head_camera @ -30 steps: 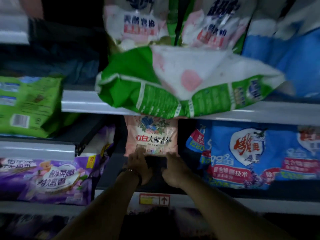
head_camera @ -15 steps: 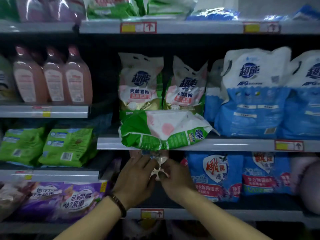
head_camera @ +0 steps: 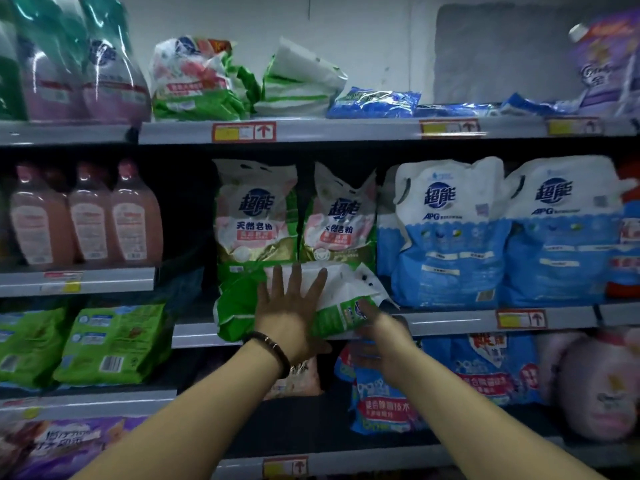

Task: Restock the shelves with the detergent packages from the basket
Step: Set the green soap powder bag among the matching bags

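A green bag (head_camera: pixel 343 296), lying at the shelf (head_camera: pixel 450 320) lip before upright bags (head_camera: pixel 256 220), is pressed by the flat, spread left hand (head_camera: pixel 291 313) and met endwise by the right hand (head_camera: pixel 384 337), grip indiscernible; seating it further back is judged next

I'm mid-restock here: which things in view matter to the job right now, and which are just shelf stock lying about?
In the job: lying green bag, pressed by the left hand, its right end gripped by the right hand; middle shelf under it; upright green bags behind.
Just there: pink bottles; blue pouches; green packs; purple bags.
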